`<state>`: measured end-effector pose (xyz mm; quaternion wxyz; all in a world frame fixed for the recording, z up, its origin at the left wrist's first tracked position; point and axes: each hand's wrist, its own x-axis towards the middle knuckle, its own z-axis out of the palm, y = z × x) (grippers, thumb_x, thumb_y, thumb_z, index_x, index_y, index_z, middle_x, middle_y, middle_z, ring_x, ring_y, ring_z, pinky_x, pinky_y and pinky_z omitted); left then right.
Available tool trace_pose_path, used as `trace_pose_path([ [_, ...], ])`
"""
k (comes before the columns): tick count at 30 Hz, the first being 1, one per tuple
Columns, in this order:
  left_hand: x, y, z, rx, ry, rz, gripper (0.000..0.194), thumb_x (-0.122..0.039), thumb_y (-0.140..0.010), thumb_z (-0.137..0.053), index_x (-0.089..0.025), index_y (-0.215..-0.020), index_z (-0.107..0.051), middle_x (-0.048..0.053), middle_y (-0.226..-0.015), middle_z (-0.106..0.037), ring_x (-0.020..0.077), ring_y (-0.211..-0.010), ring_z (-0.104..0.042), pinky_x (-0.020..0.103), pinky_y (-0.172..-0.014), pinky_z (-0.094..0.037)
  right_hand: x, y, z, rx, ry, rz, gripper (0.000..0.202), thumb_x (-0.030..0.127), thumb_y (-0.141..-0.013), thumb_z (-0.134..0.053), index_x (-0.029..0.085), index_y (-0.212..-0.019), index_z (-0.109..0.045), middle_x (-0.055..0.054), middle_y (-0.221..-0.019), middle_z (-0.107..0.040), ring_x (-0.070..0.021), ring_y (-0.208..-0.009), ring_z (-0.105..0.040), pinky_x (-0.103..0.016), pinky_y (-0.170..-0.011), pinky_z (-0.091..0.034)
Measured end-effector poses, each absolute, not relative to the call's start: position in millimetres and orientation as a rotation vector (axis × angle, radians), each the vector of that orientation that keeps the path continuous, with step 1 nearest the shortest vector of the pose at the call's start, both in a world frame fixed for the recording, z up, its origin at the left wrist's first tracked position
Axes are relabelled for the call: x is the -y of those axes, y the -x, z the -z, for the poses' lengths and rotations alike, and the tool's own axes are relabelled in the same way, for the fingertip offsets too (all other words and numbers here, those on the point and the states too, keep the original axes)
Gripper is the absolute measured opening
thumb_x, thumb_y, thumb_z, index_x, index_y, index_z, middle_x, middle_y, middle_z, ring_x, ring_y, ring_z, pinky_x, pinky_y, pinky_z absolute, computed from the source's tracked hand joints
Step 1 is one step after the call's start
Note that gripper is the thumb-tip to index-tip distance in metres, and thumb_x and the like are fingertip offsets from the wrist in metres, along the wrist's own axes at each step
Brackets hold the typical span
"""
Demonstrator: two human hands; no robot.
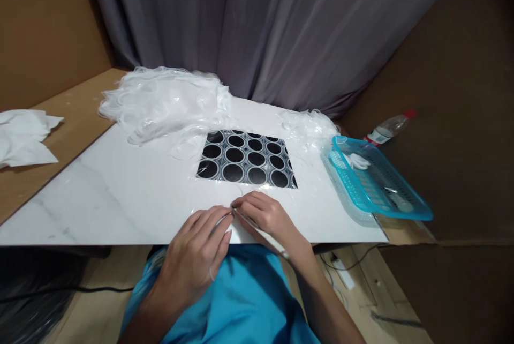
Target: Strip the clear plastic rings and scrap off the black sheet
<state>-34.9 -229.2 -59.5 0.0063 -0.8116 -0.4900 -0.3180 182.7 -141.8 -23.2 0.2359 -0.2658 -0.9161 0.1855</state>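
Note:
Over the table's front edge my left hand [201,245] is closed, thumb and fingers together, with a thin pale strand [220,221] running between the fingers. A bit of white strand [211,274] also shows by the base of its thumb. My right hand [263,215] is closed on a slender tool [277,246] with a pale end that points back toward my wrist. The fingertips of both hands meet at a small dark point. What exactly is pinched there is hidden. Just beyond lies a black sheet with circles [256,158], flat and shiny.
A large heap of clear and white strands [172,97] lies at the back left, a smaller heap [311,127] at the back right. On the right a blue basket [361,194] holds small white items, with a bottle [391,127] behind it. White tissue [26,137] lies far left.

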Motion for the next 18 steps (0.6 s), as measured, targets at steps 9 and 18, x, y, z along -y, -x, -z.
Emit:
trace_pose_path([
  [9, 230, 34, 58, 1.57, 2.542, 0.984, 0.034, -0.018, -0.115, -0.049, -0.014, -0.143, -0.069, 0.012, -0.147, -0.074, 0.0293, -0.14, -0.067, 0.049, -0.121, -0.046, 120, -185, 31, 2.354, 0.815, -0.262, 0.024, 0.018, -0.117, -0.051, 0.023, -0.109, -0.073, -0.013, -0.129, -0.081, -0.0267, -0.111, -0.076, -0.044, -0.093, -0.063],
  [18, 230, 33, 55, 1.643, 2.554, 1.039, 0.032, -0.022, -0.116, -0.051, -0.017, -0.142, -0.068, 0.01, -0.146, -0.074, 0.0285, -0.138, -0.067, 0.047, -0.118, -0.049, 81, -208, 18, 1.729, 1.275, -0.005, 0.022, 0.036, -0.114, -0.055, 0.025, -0.113, -0.074, -0.012, -0.121, -0.08, -0.0308, -0.11, -0.075, -0.051, -0.098, -0.06],
])
